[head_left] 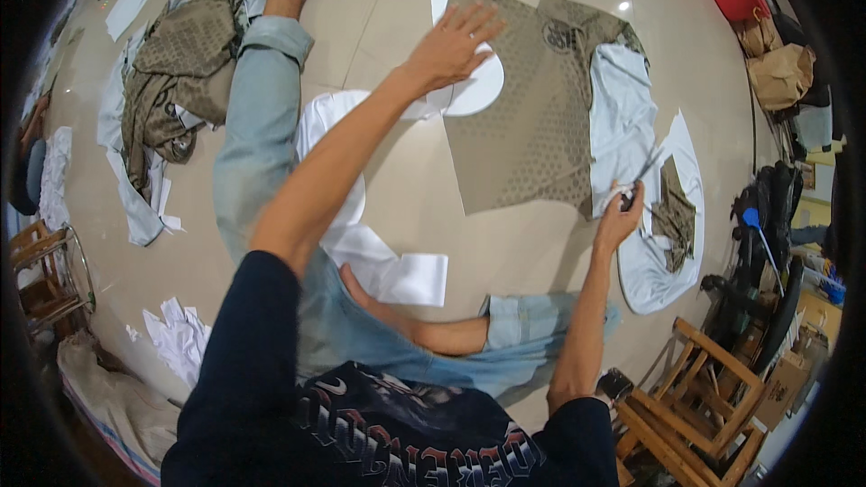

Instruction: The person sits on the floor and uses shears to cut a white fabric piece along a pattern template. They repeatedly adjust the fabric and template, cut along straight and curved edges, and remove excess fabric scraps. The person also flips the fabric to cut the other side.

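An olive-brown patterned fabric panel (523, 117) lies spread on the floor, with a dark round print near its upper right. My left hand (456, 43) rests over its upper left edge with fingers spread, holding nothing. Below that hand is a rounded white piece (478, 90); cloth or paper, I cannot tell. My right hand (621, 221) is closed around scissors (649, 167) to the right, their blades pointing up and away. Beside them, pale blue-white fabric (621, 99) overlaps the panel's right side. A curved pale piece (649, 293) with an olive scrap (675, 216) lies further right.
My outstretched leg (262, 117) separates the panel from an olive fabric heap (185, 45) at left. White fabric (397, 275) lies between my legs, and white scraps (176, 338) at lower left. A wooden stool (695, 397) stands at lower right, a paper bag (780, 77) at upper right.
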### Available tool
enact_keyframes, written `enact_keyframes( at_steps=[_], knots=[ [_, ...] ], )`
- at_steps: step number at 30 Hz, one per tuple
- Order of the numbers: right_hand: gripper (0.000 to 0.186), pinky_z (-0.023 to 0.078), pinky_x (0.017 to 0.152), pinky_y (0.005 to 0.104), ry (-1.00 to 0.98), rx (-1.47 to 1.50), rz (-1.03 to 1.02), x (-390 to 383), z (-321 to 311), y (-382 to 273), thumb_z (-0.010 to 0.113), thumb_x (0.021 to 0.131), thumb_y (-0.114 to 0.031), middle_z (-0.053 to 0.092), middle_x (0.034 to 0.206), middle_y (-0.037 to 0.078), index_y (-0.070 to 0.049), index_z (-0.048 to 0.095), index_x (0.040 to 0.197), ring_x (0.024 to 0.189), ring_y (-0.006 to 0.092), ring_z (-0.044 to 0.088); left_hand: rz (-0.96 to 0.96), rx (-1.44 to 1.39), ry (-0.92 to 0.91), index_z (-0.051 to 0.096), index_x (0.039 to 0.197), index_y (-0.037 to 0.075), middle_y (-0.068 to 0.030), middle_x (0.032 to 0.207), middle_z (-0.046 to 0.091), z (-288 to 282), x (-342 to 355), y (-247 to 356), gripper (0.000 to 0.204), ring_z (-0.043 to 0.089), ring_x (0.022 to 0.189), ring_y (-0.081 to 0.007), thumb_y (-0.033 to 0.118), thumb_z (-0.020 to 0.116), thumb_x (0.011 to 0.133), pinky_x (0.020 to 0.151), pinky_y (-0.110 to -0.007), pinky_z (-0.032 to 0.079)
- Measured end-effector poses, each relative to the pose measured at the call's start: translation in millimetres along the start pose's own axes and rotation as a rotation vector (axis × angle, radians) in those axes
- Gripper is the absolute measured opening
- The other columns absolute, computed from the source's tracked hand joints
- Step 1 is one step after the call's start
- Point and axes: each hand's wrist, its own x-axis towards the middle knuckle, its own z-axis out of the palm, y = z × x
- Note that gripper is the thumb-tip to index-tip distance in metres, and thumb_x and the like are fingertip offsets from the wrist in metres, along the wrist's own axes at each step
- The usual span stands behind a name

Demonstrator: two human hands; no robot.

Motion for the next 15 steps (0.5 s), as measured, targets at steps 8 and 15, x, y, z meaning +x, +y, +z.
enact_keyframes(
  at_steps=[8, 15],
  knots=[
    [0.053, 0.046, 0.093, 0.0406, -0.074, -0.264, -0.087, 33, 1, 43, 0.066, 0.088, -0.015, 0.056, 0.125, 0.019, -0.001, 0.049, 0.136, 0.108, 0.0348, 0.060, -0.561, 0.065, -0.160, 0.030, 0.149, -0.001, -0.0209, 0.157, 0.023, -8, -122, 75, 0.077, 0.016, 0.147, -0.0377, 0.052, 0.047, 0.097, 0.118, -0.052, 0.013],
    [0.055, 0.045, 0.096, 0.0398, -0.086, -0.176, -0.053, -10, 3, 0, 0.062, 0.086, -0.006, 0.054, 0.129, 0.017, -0.001, 0.047, 0.138, 0.116, 0.0325, 0.057, -0.886, -0.182, -0.471, 0.021, 0.151, -0.003, -0.0286, 0.158, 0.014, -122, -199, 182, 0.091, 0.009, 0.146, -0.0479, 0.048, 0.063, 0.089, 0.114, -0.063, 0.011]
  ],
)
